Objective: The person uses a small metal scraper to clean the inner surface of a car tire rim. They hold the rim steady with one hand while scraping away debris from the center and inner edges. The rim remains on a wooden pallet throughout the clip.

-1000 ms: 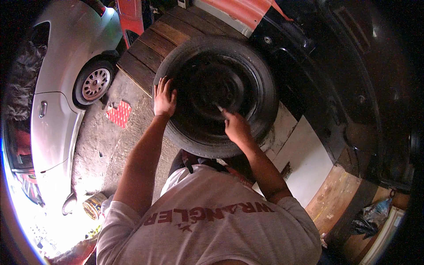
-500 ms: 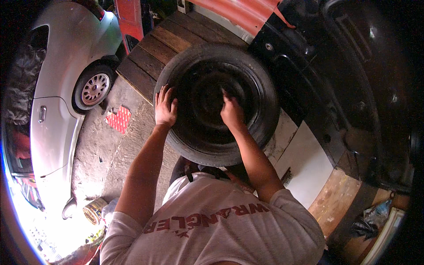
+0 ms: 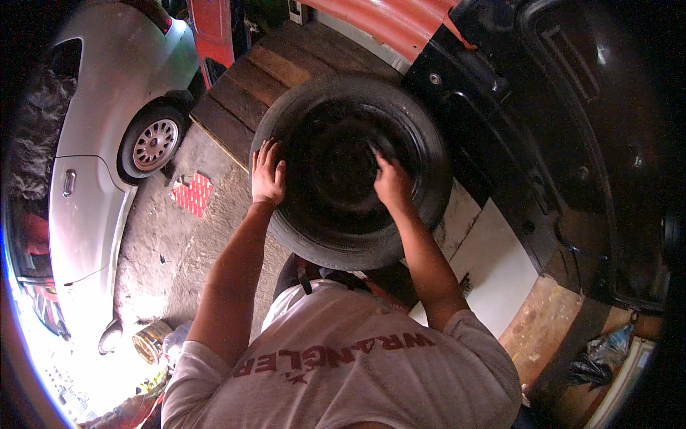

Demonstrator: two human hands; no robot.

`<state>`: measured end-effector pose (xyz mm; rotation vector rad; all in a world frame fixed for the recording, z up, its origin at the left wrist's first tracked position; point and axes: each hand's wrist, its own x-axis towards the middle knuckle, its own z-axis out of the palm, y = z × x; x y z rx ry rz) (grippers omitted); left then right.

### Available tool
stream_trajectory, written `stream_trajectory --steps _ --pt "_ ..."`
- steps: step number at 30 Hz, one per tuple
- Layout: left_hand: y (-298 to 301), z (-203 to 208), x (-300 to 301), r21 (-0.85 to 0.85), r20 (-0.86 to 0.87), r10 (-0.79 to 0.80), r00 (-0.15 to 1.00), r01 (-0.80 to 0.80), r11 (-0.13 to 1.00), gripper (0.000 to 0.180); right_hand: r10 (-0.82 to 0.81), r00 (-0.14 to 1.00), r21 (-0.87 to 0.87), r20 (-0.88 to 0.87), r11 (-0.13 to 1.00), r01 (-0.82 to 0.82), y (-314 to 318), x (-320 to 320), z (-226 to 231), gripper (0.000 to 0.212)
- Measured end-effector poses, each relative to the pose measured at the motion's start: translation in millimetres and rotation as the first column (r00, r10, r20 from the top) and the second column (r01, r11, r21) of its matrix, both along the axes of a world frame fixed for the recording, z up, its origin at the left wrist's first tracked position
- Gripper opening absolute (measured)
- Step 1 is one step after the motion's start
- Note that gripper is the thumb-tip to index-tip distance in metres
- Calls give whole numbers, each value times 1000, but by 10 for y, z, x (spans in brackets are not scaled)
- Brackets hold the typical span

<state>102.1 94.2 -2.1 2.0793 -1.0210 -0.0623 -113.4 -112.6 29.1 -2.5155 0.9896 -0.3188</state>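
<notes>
A large black tyre (image 3: pixel 336 254) with a dark wheel (image 3: pixel 339 161) inside it lies in front of me, its open face toward me. My left hand (image 3: pixel 268 175) rests flat on the tyre's left sidewall, fingers outstretched. Over the right part of the dark wheel is my right hand (image 3: pixel 393 182), fingers curled in with the index toward the wheel's middle. Whatever it grips, if anything, is too dark and small to make out. The wheel's inner details are lost in shadow.
Wooden planks (image 3: pixel 264 89) lie behind the tyre. A silver car (image 3: pixel 100 143) stands at left, with a red patterned piece (image 3: pixel 192 194) on the floor beside it. Black panels (image 3: pixel 572 143) rise at right, above a white board (image 3: pixel 493 264). A tin (image 3: pixel 150 342) sits lower left.
My right hand has moved a little to the right and slightly down over the dark wheel. My left hand stays in place on the tyre.
</notes>
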Motion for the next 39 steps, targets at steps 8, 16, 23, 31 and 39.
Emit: stream_trajectory --steps 8,16,23,31,39 --pt "10 -27 5 20 21 7 1000 -7 1000 49 305 951 120 -47 947 -298 527 90 9 45" --pt "11 6 -12 47 23 15 1000 -16 999 48 125 981 105 149 984 -141 262 93 135 47" --pt "-26 -5 -9 65 45 3 999 -5 998 49 224 964 24 -143 975 -223 507 174 -136 50" --pt "15 -11 8 82 63 10 998 -15 997 48 173 983 125 55 976 -179 335 133 165 47" --pt "24 -66 -2 56 46 10 999 -13 998 50 223 966 169 -132 965 -200 713 105 15 55"
